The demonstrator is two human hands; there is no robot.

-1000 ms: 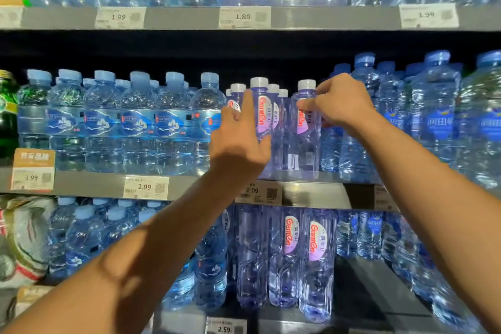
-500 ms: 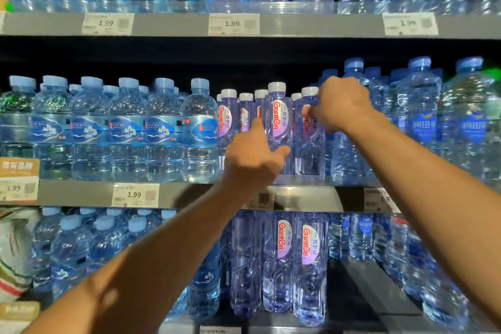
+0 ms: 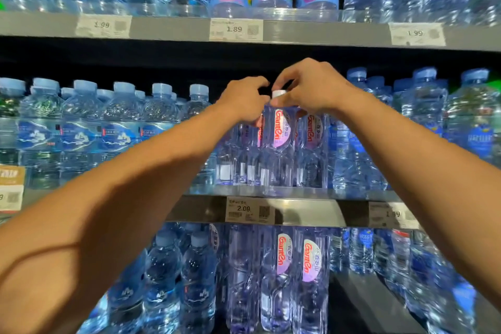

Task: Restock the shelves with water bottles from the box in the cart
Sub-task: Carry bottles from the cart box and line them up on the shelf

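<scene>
Straight ahead stands the shelving, three grey tiers packed with water bottles; the middle shelf (image 3: 303,194) carries the ones being handled. On its left part stand rows of squat blue-capped bottles (image 3: 119,130) with blue mountain labels, and on its right part taller blue-capped bottles (image 3: 423,127). Between these groups stands a cluster of slim, violet-tinted Ganten bottles, upright near the shelf's front edge. Both bare forearms reach up and meet over this cluster.

The front Ganten bottle (image 3: 280,141) stands on the middle shelf with its red-lettered label facing out. The right hand (image 3: 311,88) sits at its top, fingers (image 3: 284,102) curled down and pinching the neck just under the white cap (image 3: 278,93). The left hand (image 3: 244,100) is beside it, nearly touching, fingers bent inward over the tops of the bottles just to the left; whether they grip one there I cannot tell, since the hand hides the caps.

Below the cluster, a price tag (image 3: 249,209) reading 2.09 is fixed to the shelf edge.
</scene>
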